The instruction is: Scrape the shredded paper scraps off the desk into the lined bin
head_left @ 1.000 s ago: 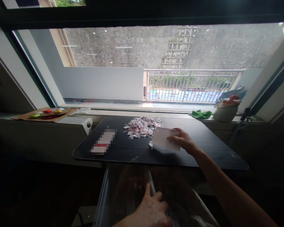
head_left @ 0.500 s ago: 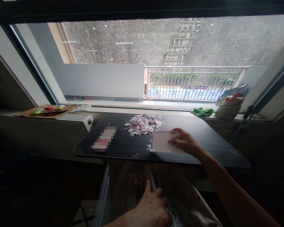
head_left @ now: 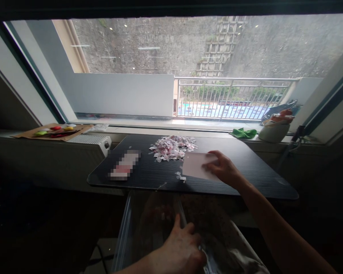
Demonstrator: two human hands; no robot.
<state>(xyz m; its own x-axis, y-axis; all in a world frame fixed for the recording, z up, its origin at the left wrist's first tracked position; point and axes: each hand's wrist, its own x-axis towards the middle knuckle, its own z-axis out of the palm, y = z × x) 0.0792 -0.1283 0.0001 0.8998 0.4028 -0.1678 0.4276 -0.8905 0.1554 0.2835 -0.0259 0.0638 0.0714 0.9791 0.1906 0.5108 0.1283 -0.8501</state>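
Note:
My right hand (head_left: 223, 167) grips a white card (head_left: 196, 166) by its right side, fingers closed over it, above the black tabletop (head_left: 148, 175). A few paper scraps (head_left: 180, 176) lie just below the card's left corner. Beyond its left edge is a heap of small white and pinkish paper scraps (head_left: 171, 147). Lower down, in front of the table, my left hand (head_left: 185, 243) is curled over the edge of a clear plastic bin (head_left: 124, 232). Its index finger stretches forward along that edge; the other fingertips are partly hidden.
A pixelated flat item (head_left: 124, 166) lies at the table's left. On the sill are a brown board with coloured pieces (head_left: 50, 133), a green cloth (head_left: 244, 133) and a pale pot (head_left: 276, 131). A radiator (head_left: 88, 142) stands left of the table, with a large window behind.
My right hand has shifted the card slightly away from me, and its near edge now shows apart from the loose scraps. My left hand stays on the bin. The view has tipped slightly.

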